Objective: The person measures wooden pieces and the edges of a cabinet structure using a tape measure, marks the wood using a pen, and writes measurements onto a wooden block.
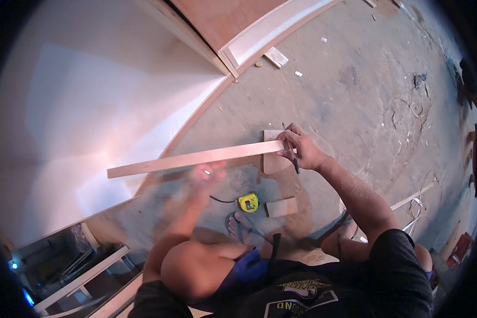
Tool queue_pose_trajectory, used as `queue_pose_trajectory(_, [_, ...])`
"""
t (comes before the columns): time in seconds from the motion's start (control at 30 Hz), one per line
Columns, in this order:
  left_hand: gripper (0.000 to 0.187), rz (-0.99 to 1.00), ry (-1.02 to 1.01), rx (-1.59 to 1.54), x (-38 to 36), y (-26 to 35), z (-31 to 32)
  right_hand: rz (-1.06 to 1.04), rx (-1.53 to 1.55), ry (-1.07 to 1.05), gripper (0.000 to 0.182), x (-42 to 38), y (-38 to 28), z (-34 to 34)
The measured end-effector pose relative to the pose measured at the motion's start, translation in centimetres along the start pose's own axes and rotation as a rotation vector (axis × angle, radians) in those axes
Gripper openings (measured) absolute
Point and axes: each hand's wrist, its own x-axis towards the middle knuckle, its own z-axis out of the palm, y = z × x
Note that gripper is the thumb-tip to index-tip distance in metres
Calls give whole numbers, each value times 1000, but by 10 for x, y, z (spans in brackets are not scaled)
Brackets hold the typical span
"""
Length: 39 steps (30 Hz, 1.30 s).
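Note:
A long, narrow wooden strip (196,159) reaches from the cabinet panel on the left to my right hand (298,147). My right hand is closed round the strip's right end, with a dark pen (293,160) also between its fingers. Just below the strip is my left hand (211,172), blurred by motion, so its fingers are unclear. Under the strip's right end a flat wooden piece (273,163) with a rounded edge lies on the floor. A yellow tape measure (248,202) rests near my foot, beside a small wooden block (282,207).
A large pale panel (90,106) with a curved edge fills the left. A wooden offcut (276,57) lies by the cabinet's base. Tangled wire (416,103) is on the dusty floor at right. Wooden frames (85,278) stand at the lower left.

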Motion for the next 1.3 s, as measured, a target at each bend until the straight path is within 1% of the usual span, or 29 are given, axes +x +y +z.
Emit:
queue_pose_trajectory(0.03, [48, 121, 76, -87, 8, 18, -6, 22, 34, 10, 44, 4, -5, 2])
queue_pose_trajectory(0.07, [43, 177, 205, -244, 7, 67, 13, 10, 41, 44, 43, 9, -5, 7])
queue_pose_trajectory(0.13, [40, 166, 331, -88, 19, 103, 21, -12, 54, 110, 41, 25, -4, 19])
queue_pose_trajectory(0.23, [36, 316, 302, 77, 41, 156, 44, -8, -94, 324, 39, 65, -3, 31])
queue_pose_trajectory(0.33, [33, 519, 216, 399, 70, 205, 64, 97, 5, 488, 45, 112, 21, 47])
queue_pose_trajectory(0.43, [31, 518, 128, 726, 105, 239, 55, 261, 273, 645, 44, 145, 37, 52])
queue_pose_trajectory(0.47, [31, 496, 126, 715, 115, 247, 57, 275, 36, 750, 43, 149, 44, 57])
queue_pose_trajectory(0.53, [32, 452, 115, 692, 133, 260, 62, 363, -74, 618, 42, 154, 56, 53])
queue_pose_trajectory(0.57, [32, 474, 145, 657, 141, 265, 66, 408, -130, 552, 41, 155, 62, 50])
queue_pose_trajectory(0.63, [32, 525, 204, 589, 153, 272, 78, 489, -12, 544, 42, 158, 61, 46])
queue_pose_trajectory(0.77, [31, 654, 341, 545, 161, 259, 91, 611, 285, 474, 35, 170, 60, 51])
queue_pose_trajectory(0.83, [28, 707, 418, 534, 167, 244, 91, 644, 480, 489, 30, 177, 46, 55])
queue_pose_trajectory(0.87, [28, 702, 417, 528, 169, 240, 91, 655, 579, 496, 28, 181, 43, 58])
queue_pose_trajectory(0.97, [29, 685, 399, 537, 173, 236, 94, 779, 856, 488, 21, 196, 39, 65])
queue_pose_trajectory(1.07, [29, 674, 352, 589, 176, 231, 92, 758, 1019, 493, 24, 213, 47, 75])
queue_pose_trajectory(1.13, [29, 693, 303, 619, 182, 222, 84, 731, 1071, 523, 24, 223, 49, 81])
queue_pose_trajectory(1.23, [29, 682, 270, 496, 187, 212, 76, 724, 1142, 567, 24, 233, 47, 84])
queue_pose_trajectory(1.3, [30, 665, 224, 507, 188, 216, 66, 718, 1157, 567, 23, 239, 48, 81])
